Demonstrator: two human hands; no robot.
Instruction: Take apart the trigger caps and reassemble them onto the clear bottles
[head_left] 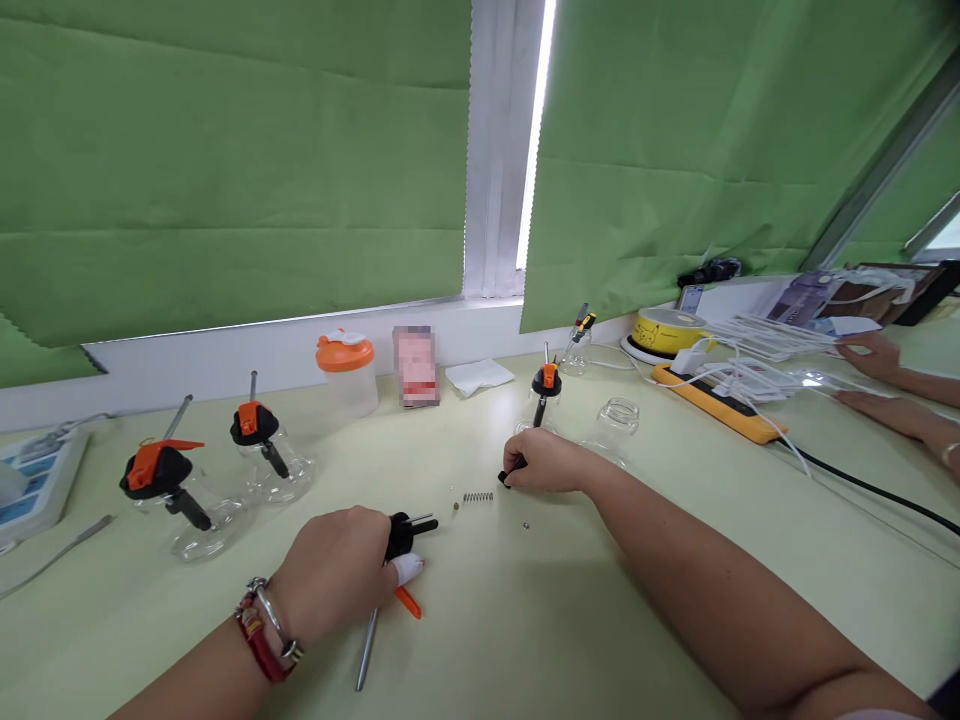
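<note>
- Head view: the left hand [337, 562] has its fingers curled around a black top [400, 537]; a metal tube [367, 650] and an orange lever [409, 601] show below it.
- Right hand [546, 460]: fingers pinching a small black part [505, 480] at or just above the desk [540, 630].
- Between the hands lie a spring [478, 497] and a brown bead [456, 506].
- Step in hand, seemingly: handling loose small parts; the next move calls for a fine pinch, without knocking the bead away.

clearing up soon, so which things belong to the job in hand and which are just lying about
Probably the job: black fitting in left hand; small black piece in right hand; spring.
Probably lying about: orange-lidded cup; white paper; orange power strip.
</note>
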